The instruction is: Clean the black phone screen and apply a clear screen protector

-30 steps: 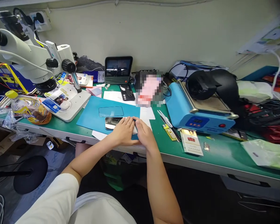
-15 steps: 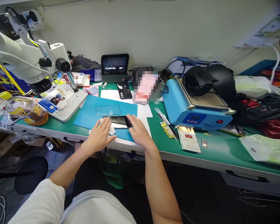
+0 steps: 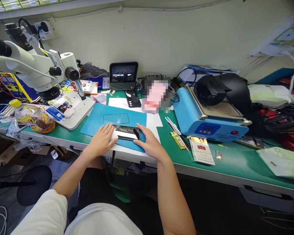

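A phone with a dark, mirror-like screen (image 3: pixel 125 133) lies on the blue mat (image 3: pixel 90 122). My right hand (image 3: pixel 149 141) holds its right end between the thumb below and the fingers above. At the left end my left hand (image 3: pixel 104 138) lies over the screen, fingers together, pressing down a white wipe (image 3: pixel 115 134). Most of that wipe is hidden under the fingers. Just behind the phone a clear glass panel with a thin black border (image 3: pixel 116 118) rests flat on the mat.
To the left stand a microscope (image 3: pixel 36 65) and a drink bottle (image 3: pixel 34 117). A small display (image 3: pixel 123 73) is at the back. On the right are a blue heating machine (image 3: pixel 189 114), a cigarette pack (image 3: pixel 202 150) and tweezers (image 3: pixel 172 125). The bench edge runs close in front.
The camera view has shifted, so the bench appears lower and further right. My right thumb has moved towards the phone's near corner. Less of the wipe shows beneath my left hand.
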Available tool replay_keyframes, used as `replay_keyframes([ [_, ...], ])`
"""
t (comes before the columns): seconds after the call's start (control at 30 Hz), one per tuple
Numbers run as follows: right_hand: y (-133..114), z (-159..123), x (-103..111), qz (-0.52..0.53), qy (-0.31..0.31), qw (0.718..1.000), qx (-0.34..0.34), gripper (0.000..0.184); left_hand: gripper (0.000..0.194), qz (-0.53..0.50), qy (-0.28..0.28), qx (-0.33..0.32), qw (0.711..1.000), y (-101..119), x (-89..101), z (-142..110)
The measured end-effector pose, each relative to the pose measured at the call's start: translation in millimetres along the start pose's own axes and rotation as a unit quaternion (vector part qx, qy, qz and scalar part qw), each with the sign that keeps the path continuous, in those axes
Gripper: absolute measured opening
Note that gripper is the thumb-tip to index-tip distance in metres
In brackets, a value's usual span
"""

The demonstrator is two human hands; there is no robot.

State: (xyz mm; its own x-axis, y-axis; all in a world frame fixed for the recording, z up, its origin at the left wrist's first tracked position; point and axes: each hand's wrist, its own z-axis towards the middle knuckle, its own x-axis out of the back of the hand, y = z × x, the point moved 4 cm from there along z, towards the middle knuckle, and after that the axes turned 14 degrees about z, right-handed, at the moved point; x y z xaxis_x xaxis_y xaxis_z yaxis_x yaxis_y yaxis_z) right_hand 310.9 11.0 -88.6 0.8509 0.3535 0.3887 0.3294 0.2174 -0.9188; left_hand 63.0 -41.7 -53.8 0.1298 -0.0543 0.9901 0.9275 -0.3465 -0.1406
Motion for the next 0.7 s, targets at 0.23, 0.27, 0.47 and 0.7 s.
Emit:
replay_keyframes([
  [0.23, 2.2, 1.3, -0.5, -0.009, 0.011, 0.999, 0.029, 0.077, 0.090, -0.016, -0.001, -0.041, 0.999, 45.2, 0.9, 30.3],
  [0.27, 3.4, 1.7, -1.0, -0.012, 0.010, 0.999, 0.031, 0.076, 0.093, -0.022, 0.000, -0.053, 0.998, 52.8, 1.5, 33.6],
  [0.47, 8.0, 3.3, -2.6, -0.044, -0.008, 0.998, 0.049, 0.072, 0.097, -0.027, 0.015, -0.081, 0.996, 63.1, 3.4, 41.8],
  [0.7, -6.8, 14.4, 7.0, -0.066, -0.065, 0.992, 0.089, 0.074, 0.091, 0.013, 0.018, -0.173, 0.985, 33.3, 6.0, 47.6],
])
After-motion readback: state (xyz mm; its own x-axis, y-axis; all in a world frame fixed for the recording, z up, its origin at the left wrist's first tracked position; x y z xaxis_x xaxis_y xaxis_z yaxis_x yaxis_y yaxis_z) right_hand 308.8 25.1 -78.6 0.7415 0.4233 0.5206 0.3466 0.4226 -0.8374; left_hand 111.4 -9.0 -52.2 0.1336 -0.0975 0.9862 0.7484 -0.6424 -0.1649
